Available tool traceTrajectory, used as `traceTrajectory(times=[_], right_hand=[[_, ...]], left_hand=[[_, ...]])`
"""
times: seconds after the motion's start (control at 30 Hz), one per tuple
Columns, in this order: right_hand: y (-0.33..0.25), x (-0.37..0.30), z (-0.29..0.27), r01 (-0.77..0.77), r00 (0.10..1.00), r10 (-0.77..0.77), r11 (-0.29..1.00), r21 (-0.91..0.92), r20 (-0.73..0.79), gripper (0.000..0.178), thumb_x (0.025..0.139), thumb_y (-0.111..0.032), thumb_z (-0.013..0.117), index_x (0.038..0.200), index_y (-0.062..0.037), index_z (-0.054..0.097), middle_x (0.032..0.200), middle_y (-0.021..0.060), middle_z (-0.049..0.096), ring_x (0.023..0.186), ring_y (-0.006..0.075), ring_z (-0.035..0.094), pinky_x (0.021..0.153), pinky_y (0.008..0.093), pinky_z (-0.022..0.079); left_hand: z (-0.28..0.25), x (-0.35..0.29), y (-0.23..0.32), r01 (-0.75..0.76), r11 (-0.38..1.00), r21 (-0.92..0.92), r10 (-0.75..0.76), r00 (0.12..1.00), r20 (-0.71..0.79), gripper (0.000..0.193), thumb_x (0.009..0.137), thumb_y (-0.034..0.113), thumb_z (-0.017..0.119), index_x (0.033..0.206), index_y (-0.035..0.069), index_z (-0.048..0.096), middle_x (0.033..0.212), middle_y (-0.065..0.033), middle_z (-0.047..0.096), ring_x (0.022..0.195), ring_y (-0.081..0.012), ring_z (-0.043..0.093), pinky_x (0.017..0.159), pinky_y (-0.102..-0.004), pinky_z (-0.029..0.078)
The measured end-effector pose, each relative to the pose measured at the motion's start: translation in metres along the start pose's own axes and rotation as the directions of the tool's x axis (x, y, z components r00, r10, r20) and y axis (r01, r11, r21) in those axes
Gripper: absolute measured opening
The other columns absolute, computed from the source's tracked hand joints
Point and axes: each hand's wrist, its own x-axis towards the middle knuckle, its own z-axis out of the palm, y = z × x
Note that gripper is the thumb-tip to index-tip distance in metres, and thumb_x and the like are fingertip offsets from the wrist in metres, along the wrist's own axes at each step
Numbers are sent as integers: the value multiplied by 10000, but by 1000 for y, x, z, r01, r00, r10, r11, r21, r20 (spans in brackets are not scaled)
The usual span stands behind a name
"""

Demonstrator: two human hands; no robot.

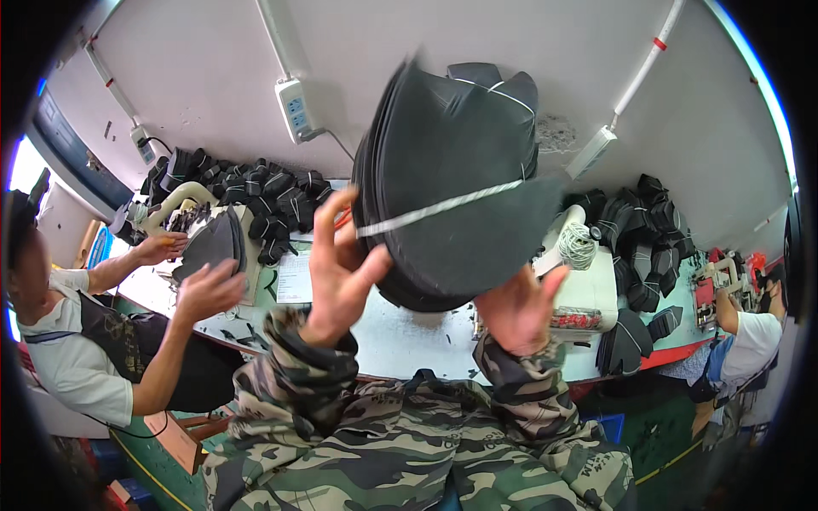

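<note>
A cord-tied black bundle (pixel 447 162) is raised above the white surface (pixel 405 341). The left hand (pixel 336 281), fingers spread, is at its left side; the right hand (pixel 521 313) is at its near right edge, fingers partly hidden, grip unclear.

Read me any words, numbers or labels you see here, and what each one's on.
Camouflage clothing: printed lettering, which I won't copy out.
White paper sheet: print too small to read.
Co-worker's dark apron: pale marking, too blurred to read.
Bound black stack: no text visible.
</note>
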Motion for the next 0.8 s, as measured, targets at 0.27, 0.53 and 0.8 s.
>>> traceTrajectory(times=[0.27,0.53,0.8], right_hand=[[70,-37,-59,-200,863,53,949,-242,-502,424,855,-237,614,1232,-65,524,1184,51,582,1102,193,545,982,360,410],[56,-66,-82,-256,812,186,965,-52,-553,366,860,-210,624,1158,-8,556,1085,63,613,997,171,586,897,320,452],[-35,-129,-97,-445,813,370,893,-70,-450,515,820,-188,642,1258,20,470,1171,118,577,1060,206,579,916,331,477]], left_hand=[[-13,-115,-42,97,589,802,-55,995,-80,451,673,84,788,1081,-13,622,1128,-169,544,1009,-321,548,843,-382,461],[12,-116,-17,-36,686,727,-121,979,162,132,689,66,749,699,32,621,783,-67,590,825,-277,507,764,-373,423],[37,-84,25,636,650,-415,-657,745,112,269,908,163,574,700,95,418,568,54,319,444,-53,273,421,-242,214]])
